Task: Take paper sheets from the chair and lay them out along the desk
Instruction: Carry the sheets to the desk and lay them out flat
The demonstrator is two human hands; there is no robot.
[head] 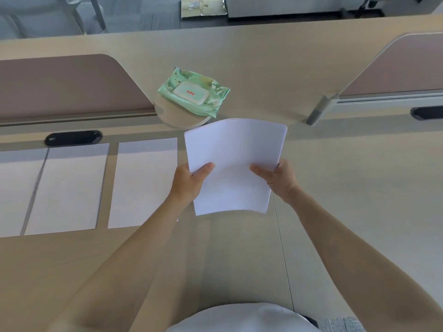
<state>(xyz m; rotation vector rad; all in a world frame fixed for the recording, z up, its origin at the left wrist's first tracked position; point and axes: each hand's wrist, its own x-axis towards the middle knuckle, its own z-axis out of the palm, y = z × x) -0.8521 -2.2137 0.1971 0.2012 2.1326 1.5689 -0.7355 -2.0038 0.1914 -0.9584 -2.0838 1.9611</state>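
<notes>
I hold a stack of white paper sheets (233, 161) above the desk (359, 200), slightly bowed. My left hand (189, 182) grips its left edge with the thumb on top. My right hand (279, 178) grips the right edge the same way. Three single white sheets lie flat in a row on the desk to the left: one (143, 183) beside my left hand, one (69, 188) further left, and one (16, 190) cut off by the frame's left edge. The chair is out of view.
A green pack of wet wipes (194, 93) lies on a round pad behind the stack. Pink divider panels (60, 85) stand at the back left and back right (402, 65). Black cable ports (73, 137) sit along the desk's rear strip.
</notes>
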